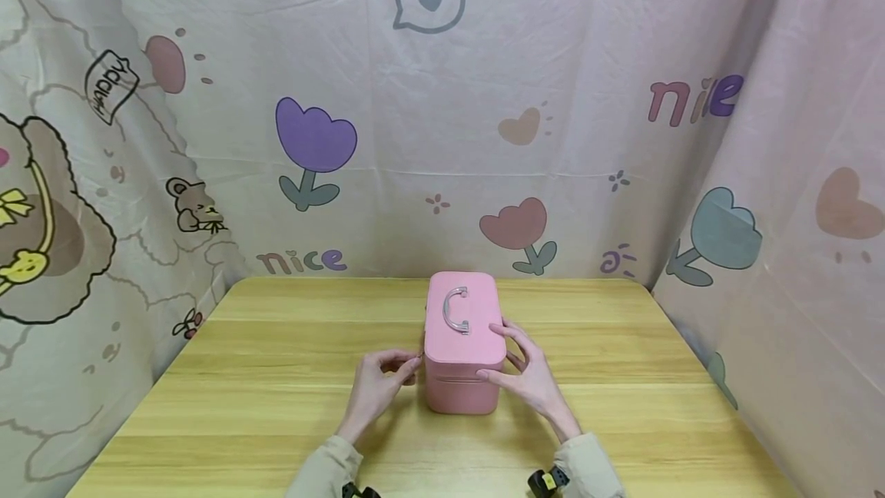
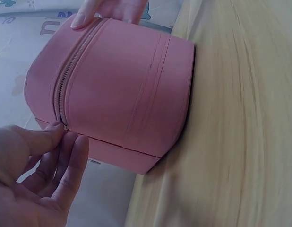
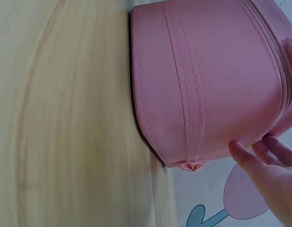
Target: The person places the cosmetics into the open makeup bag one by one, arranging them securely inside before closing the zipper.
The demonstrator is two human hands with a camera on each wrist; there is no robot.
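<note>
A pink zippered vanity case (image 1: 462,394) stands upright on the table, its silver handle (image 1: 456,313) on the lid. At the case's left side my left hand (image 1: 380,386) pinches the zipper pull (image 2: 65,126) between thumb and fingertips, which mostly hide it. The zipper (image 2: 65,71) runs round the case just below the lid, its teeth meshed across the near side. My right hand (image 1: 522,367) grips the right near corner, thumb on the near face and index finger on the lid's edge. Other fingers (image 3: 245,153) of that hand touch the case's right side.
The case stands near the middle of a wood-grain table (image 1: 276,406). Behind it and along both sides hangs a pale curtain (image 1: 429,98) printed with flowers and cartoons, meeting the table's far edge. Beige sleeves (image 1: 328,467) cover both forearms.
</note>
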